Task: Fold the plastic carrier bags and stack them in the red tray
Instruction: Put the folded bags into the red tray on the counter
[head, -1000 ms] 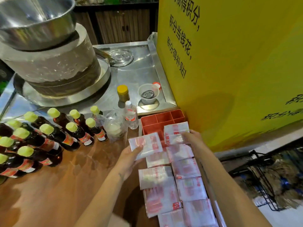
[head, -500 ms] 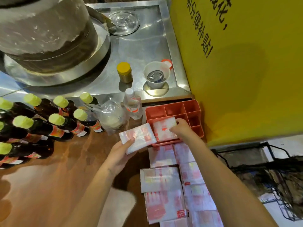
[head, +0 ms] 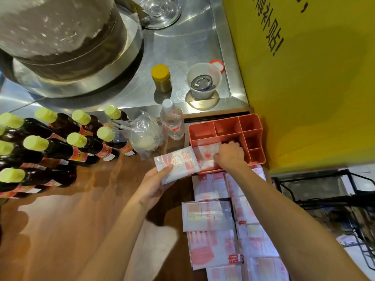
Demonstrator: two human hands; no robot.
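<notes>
My right hand [head: 230, 154] had gone deeper into red tray [head: 252, 136], pressing folded bag [head: 205, 154] down, fingers curled on it, left hand [head: 156, 180] still gripped 2nd folded bag [head: 176, 163] beside tray.

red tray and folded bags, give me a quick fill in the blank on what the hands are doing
1. The right hand presses a folded bag into the ____ plastic divided tray.
2. The left hand holds a folded white-and-red plastic bag just ____ the tray.
3. The dark glass bottles have ____ caps.
4. More folded bags lie on the ____ counter.

Missing words: red; outside; yellow-green; wooden
</notes>
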